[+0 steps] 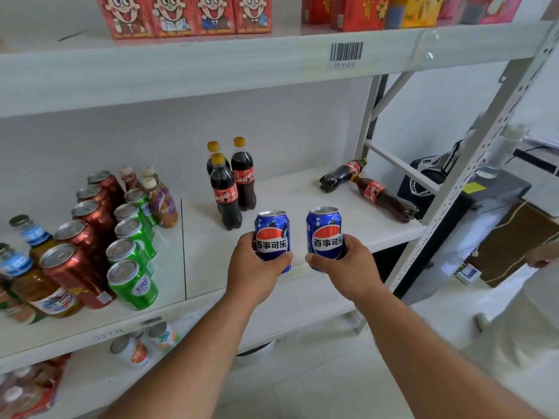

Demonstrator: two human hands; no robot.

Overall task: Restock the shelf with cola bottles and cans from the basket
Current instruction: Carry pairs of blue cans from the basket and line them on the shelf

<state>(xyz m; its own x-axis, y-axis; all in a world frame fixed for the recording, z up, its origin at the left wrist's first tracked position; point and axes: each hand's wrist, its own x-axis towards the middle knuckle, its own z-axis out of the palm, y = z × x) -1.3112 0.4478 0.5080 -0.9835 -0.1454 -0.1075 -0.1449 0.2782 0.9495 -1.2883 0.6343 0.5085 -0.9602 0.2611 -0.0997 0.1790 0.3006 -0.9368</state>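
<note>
My left hand (255,267) grips a blue cola can (272,237) upright, just above the front part of the white middle shelf (302,291). Beside it, my right hand (348,267) grips a second blue cola can (324,234), also upright. Behind the cans stand three cola bottles (230,189) with yellow caps. Two more cola bottles (378,192) lie on their sides at the shelf's right end. The basket is out of view.
Red cans (87,231), green cans (133,258) and tea bottles (30,267) fill the shelf's left section. Red cartons (187,16) line the upper shelf. A metal upright (472,152) frames the right side. Another person's hand (541,255) shows at far right.
</note>
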